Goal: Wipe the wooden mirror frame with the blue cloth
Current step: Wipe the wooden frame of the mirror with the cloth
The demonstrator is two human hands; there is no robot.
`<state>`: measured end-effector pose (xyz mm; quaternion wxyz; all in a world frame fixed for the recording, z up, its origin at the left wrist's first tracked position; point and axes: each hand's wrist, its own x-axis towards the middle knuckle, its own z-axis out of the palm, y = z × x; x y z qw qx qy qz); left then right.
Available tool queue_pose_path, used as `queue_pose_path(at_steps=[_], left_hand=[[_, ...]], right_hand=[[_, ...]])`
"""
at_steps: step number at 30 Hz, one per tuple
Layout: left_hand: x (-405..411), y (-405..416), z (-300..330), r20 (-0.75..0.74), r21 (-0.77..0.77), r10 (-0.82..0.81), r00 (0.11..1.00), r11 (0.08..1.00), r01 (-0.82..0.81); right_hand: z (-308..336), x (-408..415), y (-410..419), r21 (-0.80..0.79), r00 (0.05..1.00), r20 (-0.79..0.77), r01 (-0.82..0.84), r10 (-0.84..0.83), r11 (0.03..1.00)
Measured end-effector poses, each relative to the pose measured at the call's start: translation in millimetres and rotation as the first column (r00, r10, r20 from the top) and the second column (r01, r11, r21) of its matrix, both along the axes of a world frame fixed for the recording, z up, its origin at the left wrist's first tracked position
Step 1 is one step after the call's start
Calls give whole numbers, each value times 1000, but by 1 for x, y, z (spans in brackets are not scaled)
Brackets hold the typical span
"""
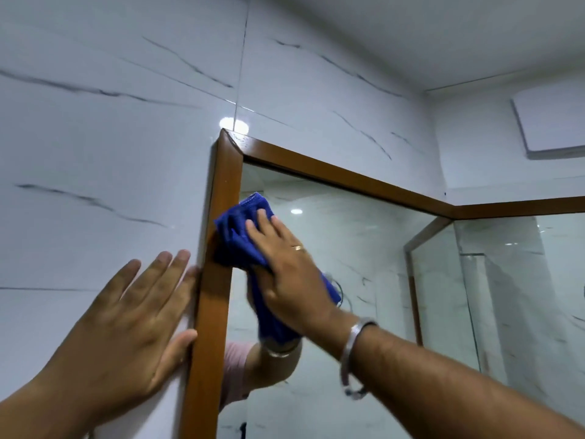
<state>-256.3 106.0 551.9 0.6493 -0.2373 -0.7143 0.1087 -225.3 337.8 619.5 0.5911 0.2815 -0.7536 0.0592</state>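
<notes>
White marble-veined tile wall [110, 153]; brown wooden mirror frame [221, 191], lower end cut off. Left hand [126, 327] flat on wall, fingers straight, thumb touching frame's outer edge. Right hand [285, 274] presses folded blue cloth [240, 236] on frame's left rail; palm hides its middle, so actual grasp unclear.

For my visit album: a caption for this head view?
Right hand presses blue cloth on wooden mirror frame; left hand rests flat on marble-patterned wall tile.

Marble-veined white tiled wall [95, 137] carried the wooden mirror frame [218, 201], mounted flush against it. My left hand [126, 321] lay flat on the tiles beside the frame's outer edge, thumb touching the wood. A white panel [557, 122] sat high on the adjoining wall.
</notes>
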Motion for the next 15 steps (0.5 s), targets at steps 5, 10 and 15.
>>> queue_pose_path(at_steps=[5, 10, 15], left_hand=[[0, -7, -1, -38, -57, 20, 999, 998, -22], [-3, -8, -2, -21, -28, 45, 999, 999, -45], [-3, -4, -1, -4, -45, 60, 998, 997, -60]], right_hand=[[55, -14, 96, -374, 975, -157, 87, -156, 923], [71, -27, 180, -934, 988, 9, 62, -151, 351], [90, -28, 95, -891, 982, -180, -135, -64, 433]])
